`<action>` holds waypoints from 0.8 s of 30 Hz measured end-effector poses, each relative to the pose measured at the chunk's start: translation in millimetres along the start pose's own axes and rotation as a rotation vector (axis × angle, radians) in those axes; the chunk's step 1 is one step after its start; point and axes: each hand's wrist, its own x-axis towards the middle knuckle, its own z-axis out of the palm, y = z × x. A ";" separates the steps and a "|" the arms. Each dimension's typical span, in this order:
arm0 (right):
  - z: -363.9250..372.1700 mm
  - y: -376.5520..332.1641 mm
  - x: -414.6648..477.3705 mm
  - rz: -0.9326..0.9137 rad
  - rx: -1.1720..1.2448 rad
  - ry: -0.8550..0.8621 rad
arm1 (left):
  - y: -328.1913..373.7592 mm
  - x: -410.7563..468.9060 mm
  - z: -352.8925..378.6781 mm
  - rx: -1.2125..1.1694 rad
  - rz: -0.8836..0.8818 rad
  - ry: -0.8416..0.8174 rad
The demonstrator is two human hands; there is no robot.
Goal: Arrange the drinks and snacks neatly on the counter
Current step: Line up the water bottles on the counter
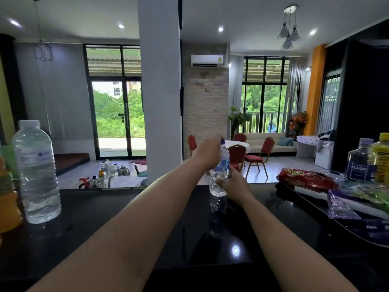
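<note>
A small clear water bottle with a blue label and blue cap stands upright near the far edge of the black counter. My left hand grips its neck and cap from the left. My right hand wraps around its lower body from the right. A large clear water bottle stands at the left. On the right lie a red snack bag, a purple wafer pack and a green packet, with a squat clear bottle and a yellow drink bottle behind them.
An orange bottle stands at the far left edge, partly cut off. A grey pillar rises behind the counter. Beyond it are red chairs and a lower surface with kettles and bottles.
</note>
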 end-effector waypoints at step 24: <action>-0.2 -17.4 -34.3 0.025 -0.111 0.009 | -4.4 -31.2 -18.1 -0.007 0.078 0.020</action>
